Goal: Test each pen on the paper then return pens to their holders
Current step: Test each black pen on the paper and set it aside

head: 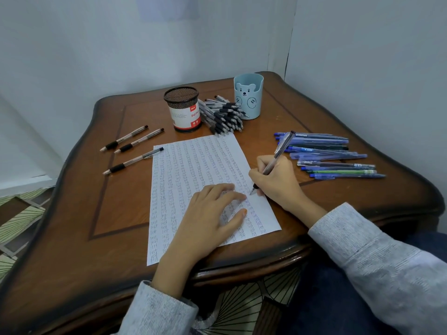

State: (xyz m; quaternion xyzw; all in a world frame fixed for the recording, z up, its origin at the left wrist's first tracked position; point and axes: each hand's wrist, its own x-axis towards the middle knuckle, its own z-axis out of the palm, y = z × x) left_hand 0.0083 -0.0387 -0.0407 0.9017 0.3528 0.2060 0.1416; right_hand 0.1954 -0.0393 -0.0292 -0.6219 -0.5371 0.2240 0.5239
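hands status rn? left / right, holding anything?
Left hand: open, fingers flat, pressing on the paper.
Right hand: closed around a pen, tip on the paper.

The paper (193, 165) lies centrally on the table (96, 201). Beyond its far edge stand the left holder (185, 110) and the right holder (249, 97), with a pile of pens (222, 117) between them. Left of the paper lie three pens (139, 140), the nearest touching its far-left corner. To the right lies a row of pens (326, 155). The left hand (208, 213) rests on the paper's near half. The right hand (275, 182) holds a pen (280, 151), tip near the paper's right edge.
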